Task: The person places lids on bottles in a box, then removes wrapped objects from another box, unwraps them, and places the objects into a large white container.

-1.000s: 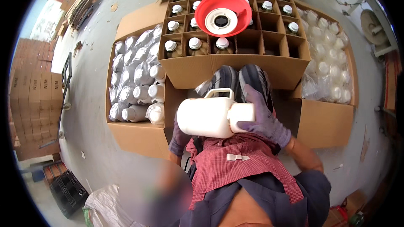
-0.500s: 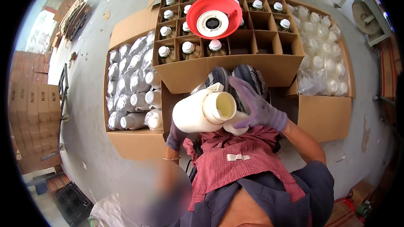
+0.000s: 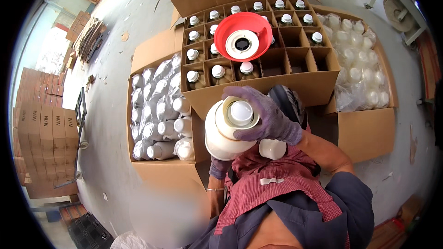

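A cream-white vacuum flask (image 3: 224, 131) is tilted in front of me above my lap, its mouth facing up toward me. Inside the mouth sits a white rounded stopper (image 3: 241, 112). My right hand (image 3: 272, 119), in a purple-grey glove, curls round the flask's neck, thumb and fingers on opposite sides of the rim. Lower down, my gloved left hand (image 3: 219, 168) supports the flask from below, with its fingers mostly hidden behind the body. A white cup (image 3: 272, 148) rests on my red checked apron (image 3: 258, 175), just beneath my right hand.
A divided carton (image 3: 263, 84) of white-capped bottles stands ahead, some front-right cells vacant. On it rests a red bowl (image 3: 220, 41) with a white ring (image 3: 229, 46). Open cartons flank it: wrapped white flasks (image 3: 157, 106) left, bagged white pieces (image 3: 362, 64) right. Stacked boxes (image 3: 46, 143) stand far left.
My right hand has moved from beside the cup onto the flask's neck. A white stopper now fills the mouth that was open. The flask stands more upright, and the view has shifted.
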Available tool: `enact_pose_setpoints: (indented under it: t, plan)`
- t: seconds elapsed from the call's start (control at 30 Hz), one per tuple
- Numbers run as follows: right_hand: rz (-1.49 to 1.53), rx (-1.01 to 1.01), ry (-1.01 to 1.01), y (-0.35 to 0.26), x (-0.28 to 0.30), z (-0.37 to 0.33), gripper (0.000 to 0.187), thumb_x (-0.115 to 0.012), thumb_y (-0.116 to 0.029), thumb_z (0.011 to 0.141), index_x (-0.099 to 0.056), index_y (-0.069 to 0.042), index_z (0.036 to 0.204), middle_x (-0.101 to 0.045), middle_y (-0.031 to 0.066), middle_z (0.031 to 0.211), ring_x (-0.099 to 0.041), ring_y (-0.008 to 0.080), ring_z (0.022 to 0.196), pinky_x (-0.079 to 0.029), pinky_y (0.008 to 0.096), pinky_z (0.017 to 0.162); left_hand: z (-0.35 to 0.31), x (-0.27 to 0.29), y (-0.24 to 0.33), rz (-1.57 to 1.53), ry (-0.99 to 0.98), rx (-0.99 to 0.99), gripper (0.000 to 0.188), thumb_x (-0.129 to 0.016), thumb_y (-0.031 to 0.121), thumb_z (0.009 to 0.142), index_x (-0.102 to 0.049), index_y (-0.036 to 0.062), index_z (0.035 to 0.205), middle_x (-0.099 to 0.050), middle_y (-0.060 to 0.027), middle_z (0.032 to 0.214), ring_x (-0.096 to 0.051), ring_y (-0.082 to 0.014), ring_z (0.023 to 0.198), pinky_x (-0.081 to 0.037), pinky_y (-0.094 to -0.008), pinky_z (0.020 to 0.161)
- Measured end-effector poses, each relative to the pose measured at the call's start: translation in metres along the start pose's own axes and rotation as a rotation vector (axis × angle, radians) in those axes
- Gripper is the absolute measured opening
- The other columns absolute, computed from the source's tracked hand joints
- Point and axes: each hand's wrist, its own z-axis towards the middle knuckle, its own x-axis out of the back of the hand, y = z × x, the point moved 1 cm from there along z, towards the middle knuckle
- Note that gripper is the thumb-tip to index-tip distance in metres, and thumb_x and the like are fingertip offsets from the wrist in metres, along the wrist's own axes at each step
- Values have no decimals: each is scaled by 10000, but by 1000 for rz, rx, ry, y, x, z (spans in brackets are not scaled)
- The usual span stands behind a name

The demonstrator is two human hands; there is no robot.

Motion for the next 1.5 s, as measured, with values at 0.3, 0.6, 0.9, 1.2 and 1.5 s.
enact_pose_setpoints:
  t: [0.3, 0.6, 0.9, 1.2, 1.5]
  plan:
    - [136, -14, 62, 14, -11, -17, 757, -838, -340, 654, -495, -29, 1253, -570, 107, 1165, -538, 232, 1064, -417, 362, 949, 4, 20, 2, 50, -36, -14, 466, -697, 213, 828, -576, 15, 1232, -628, -144, 1204, -590, -215, 1094, -453, -372, 960]
    - [-373, -255, -20, 40, -10, -107, 907, -821, -397, 677, -356, -20, 1359, -433, 181, 1336, -426, 355, 1228, -306, 480, 1079, 28, 33, 4, 141, -157, -82, 457, -683, 213, 838, -574, 9, 1232, -634, -144, 1194, -593, -203, 1081, -456, -368, 952]
    - [-740, -238, -249, 21, 18, -161, 878, -795, -431, 629, -435, 14, 1295, -456, 183, 1279, -437, 322, 1207, -271, 484, 1109, 38, 38, 9, 154, -228, -94, 449, -670, 212, 847, -572, 3, 1232, -640, -143, 1184, -595, -190, 1068, -458, -363, 943]
    - [-212, -316, -245, 14, 59, -111, 609, -675, -362, 832, -445, -82, 1321, -486, 202, 1281, -507, 307, 1193, -468, 387, 965, 62, 55, 30, 139, -333, -36, 440, -656, 212, 857, -571, -4, 1232, -645, -142, 1175, -597, -178, 1055, -461, -358, 935]
    - [-71, -734, -359, 28, 50, -146, 998, -758, -443, 752, -219, 40, 1440, -454, 253, 1337, -455, 299, 1274, -326, 352, 1088, 152, 66, 82, 80, -671, 74, 433, -643, 211, 867, -569, -10, 1231, -651, -142, 1165, -599, -165, 1042, -464, -353, 927]
